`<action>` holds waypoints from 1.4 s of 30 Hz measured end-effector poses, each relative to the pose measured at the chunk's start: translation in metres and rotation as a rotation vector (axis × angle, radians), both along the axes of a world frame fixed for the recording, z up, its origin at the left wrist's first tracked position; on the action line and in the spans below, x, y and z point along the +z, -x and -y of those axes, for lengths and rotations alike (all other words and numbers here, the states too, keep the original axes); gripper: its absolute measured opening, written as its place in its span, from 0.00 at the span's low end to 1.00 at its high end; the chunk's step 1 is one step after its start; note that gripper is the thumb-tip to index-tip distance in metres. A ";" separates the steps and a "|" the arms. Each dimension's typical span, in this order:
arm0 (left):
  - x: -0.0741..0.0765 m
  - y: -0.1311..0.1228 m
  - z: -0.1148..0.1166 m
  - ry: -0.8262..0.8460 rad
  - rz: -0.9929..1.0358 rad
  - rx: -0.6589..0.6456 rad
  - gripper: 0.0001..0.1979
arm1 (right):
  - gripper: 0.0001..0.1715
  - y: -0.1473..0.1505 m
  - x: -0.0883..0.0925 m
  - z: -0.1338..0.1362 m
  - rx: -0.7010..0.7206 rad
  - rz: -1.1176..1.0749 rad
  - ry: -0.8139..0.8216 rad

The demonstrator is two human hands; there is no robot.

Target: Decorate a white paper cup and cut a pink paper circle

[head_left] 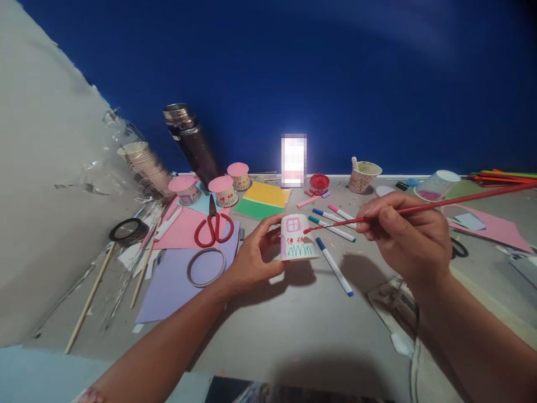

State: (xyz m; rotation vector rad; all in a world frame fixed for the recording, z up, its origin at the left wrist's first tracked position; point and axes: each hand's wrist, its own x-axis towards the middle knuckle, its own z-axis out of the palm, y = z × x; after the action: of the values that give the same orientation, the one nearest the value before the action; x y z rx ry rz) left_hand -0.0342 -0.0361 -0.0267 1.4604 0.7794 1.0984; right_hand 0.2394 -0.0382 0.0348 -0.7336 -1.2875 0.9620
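Observation:
My left hand (258,249) grips a white paper cup (298,238), turned bottom up and held just over the table. The cup carries a drawn pink window, small red marks and green zigzag grass along its lower rim. In my right hand (405,235) is a long red paintbrush (444,202), pinched between thumb and fingers. Its red-loaded tip is at the cup's right side, seemingly touching it. Under and beside the cup lie a blue-capped marker (334,267) and several other markers, including a green one (332,229). A pot of red paint (319,183) stands behind them.
Three decorated cups with pink tops, one of them here (223,192), stand left of centre beside red-handled scissors (213,224). A dark flask (193,145), stacked cups (145,168) and a tape roll (206,267) are on the left. A patterned cup (364,177) stands at the back.

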 end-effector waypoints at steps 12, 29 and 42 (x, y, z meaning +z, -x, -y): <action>0.001 -0.001 -0.002 0.102 0.147 -0.056 0.40 | 0.15 -0.003 0.001 -0.002 -0.007 0.024 0.029; 0.006 -0.002 0.001 0.192 0.140 -0.049 0.42 | 0.15 -0.001 0.003 -0.002 0.016 -0.004 0.053; 0.004 -0.001 0.000 0.181 0.112 -0.051 0.43 | 0.16 0.000 0.003 -0.002 0.003 0.027 0.044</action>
State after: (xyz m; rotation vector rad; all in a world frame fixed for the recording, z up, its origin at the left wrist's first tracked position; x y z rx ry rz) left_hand -0.0330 -0.0358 -0.0232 1.2493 0.7385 1.0341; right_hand 0.2398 -0.0364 0.0379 -0.7815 -1.2947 0.9885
